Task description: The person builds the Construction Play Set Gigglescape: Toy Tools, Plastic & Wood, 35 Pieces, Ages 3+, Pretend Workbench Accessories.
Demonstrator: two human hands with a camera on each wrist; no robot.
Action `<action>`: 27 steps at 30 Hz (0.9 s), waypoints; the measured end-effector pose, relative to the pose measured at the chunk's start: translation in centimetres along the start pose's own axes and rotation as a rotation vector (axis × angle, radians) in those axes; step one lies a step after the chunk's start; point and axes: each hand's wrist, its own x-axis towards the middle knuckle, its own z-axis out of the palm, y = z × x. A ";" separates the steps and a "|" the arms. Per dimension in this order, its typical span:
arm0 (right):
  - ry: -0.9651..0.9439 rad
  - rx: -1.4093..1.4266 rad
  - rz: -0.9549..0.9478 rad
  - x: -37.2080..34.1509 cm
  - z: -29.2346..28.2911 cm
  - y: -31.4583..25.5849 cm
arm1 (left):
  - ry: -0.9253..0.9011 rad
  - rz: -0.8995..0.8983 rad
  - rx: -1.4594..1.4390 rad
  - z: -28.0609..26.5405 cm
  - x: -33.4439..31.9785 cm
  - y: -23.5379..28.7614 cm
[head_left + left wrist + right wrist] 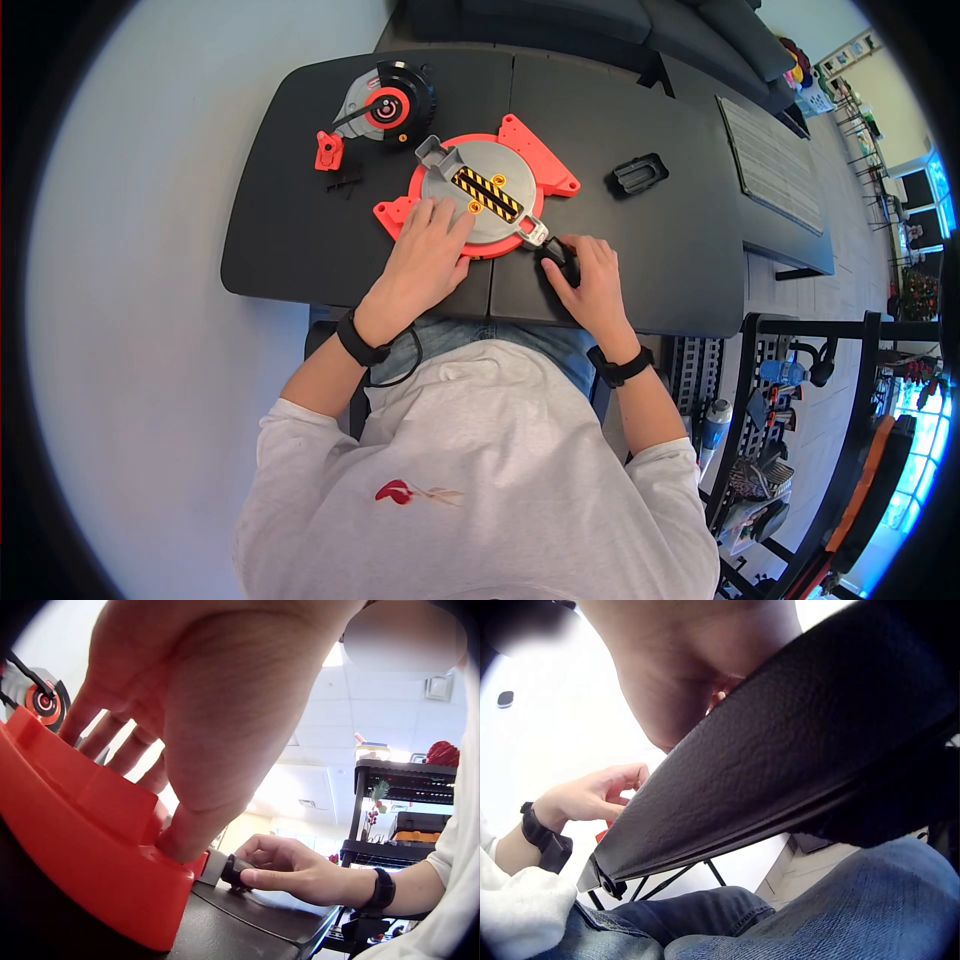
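Observation:
A toy mitre saw base with a red frame point(535, 152) and a grey round turntable point(500, 160) lies on the black table. Yellow-and-black stripes line its centre slot. My left hand point(428, 262) rests on the base's near left side, fingers extended over the turntable's edge; in the left wrist view its thumb touches the red frame point(97, 825). At the turntable's front arm, my right hand point(596, 280) grips a black handle point(560, 262), thumb on the near side. In the right wrist view the table edge hides most of the right fingers.
The toy saw head point(388, 105), with a black guard and red parts, stands at the back left. Small black pieces point(344, 182) lie below it. A hollow black part point(640, 175) sits at the right. Black shelving point(810, 328) stands beyond the table's right side.

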 end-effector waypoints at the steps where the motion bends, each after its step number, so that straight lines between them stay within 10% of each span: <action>1: -0.002 0.001 0.002 0.0 0.0 0.0 | -0.004 -0.003 0.003 -0.1 0.0 0.1; 27: -0.007 -0.014 0.001 0.0 -0.3 -0.1 | 0.011 0.006 0.018 0.0 0.0 0.1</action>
